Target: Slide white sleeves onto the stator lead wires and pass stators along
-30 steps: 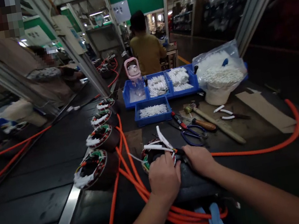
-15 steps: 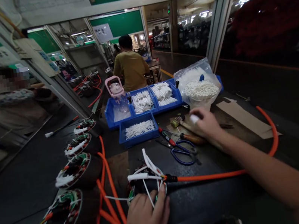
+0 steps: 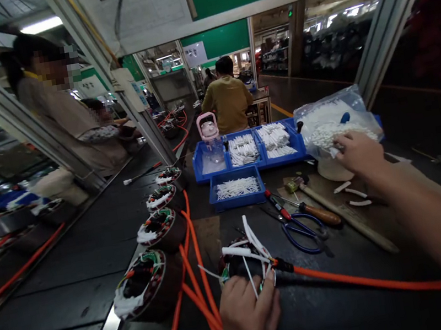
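Note:
My left hand [image 3: 249, 305] is closed on the near rim of a motor stator [image 3: 236, 265] with a dark core. White sleeves [image 3: 236, 251] and thin white ties stick up from its windings, and an orange cable [image 3: 368, 279] runs from it to the right. My right hand [image 3: 359, 154] reaches to the front of a clear plastic bag [image 3: 326, 109] full of small white pieces. Its fingers are curled together, with something white at the fingertips; whether this is held or worn I cannot tell.
Several stators [image 3: 161, 227] line the left side with orange cables. Blue bins [image 3: 228, 174] hold white tubes and ties; a pink-handled bottle [image 3: 212, 141] stands in one. Blue-handled scissors [image 3: 304, 232], a screwdriver [image 3: 322, 214] and a hammer [image 3: 345, 215] lie right of centre. Other people work beyond.
My right hand has moved forward from above the hammer to the bag. My left hand keeps its place on the stator. The view has swung to the left, bringing a standing person into sight.

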{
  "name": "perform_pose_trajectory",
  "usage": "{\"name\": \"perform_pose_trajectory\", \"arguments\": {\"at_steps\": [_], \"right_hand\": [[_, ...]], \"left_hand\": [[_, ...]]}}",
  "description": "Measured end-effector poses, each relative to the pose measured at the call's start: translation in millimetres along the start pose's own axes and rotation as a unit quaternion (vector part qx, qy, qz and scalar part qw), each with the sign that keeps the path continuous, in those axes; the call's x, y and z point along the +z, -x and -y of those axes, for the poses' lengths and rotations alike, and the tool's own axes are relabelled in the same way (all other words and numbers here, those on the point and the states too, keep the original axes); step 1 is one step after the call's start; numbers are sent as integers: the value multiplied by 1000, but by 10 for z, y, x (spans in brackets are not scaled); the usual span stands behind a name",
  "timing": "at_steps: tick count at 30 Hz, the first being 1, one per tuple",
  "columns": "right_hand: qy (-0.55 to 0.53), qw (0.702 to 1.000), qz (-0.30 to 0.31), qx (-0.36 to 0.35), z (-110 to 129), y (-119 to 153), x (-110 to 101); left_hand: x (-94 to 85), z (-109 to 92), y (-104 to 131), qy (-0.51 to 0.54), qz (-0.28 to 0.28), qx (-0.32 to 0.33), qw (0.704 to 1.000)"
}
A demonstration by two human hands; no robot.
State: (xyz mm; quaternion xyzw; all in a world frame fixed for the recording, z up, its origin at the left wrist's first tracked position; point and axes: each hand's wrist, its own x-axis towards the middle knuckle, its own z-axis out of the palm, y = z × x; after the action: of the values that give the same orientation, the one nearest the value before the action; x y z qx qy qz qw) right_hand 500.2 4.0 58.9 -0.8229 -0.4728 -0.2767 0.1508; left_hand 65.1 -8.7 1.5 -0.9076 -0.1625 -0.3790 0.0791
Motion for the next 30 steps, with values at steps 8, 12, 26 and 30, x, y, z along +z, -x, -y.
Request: {"name": "perform_pose_trajectory", "arguments": {"at_steps": [8, 12, 26, 30], "right_hand": [[-287, 946, -127, 83, -1, -44, -132], [-371, 914, -142, 83, 138, 39, -324], [-563, 770, 75, -291, 1257, 2211, -1256], [-598, 738, 133, -282, 1201, 2679, -1280]], "left_hand": [[7, -15, 18, -21, -18, 1, 1000], [-9, -26, 16, -29, -20, 3, 999], [-259, -111, 18, 64, 51, -59, 995], [-439, -129, 78, 230, -87, -142, 959]]}}
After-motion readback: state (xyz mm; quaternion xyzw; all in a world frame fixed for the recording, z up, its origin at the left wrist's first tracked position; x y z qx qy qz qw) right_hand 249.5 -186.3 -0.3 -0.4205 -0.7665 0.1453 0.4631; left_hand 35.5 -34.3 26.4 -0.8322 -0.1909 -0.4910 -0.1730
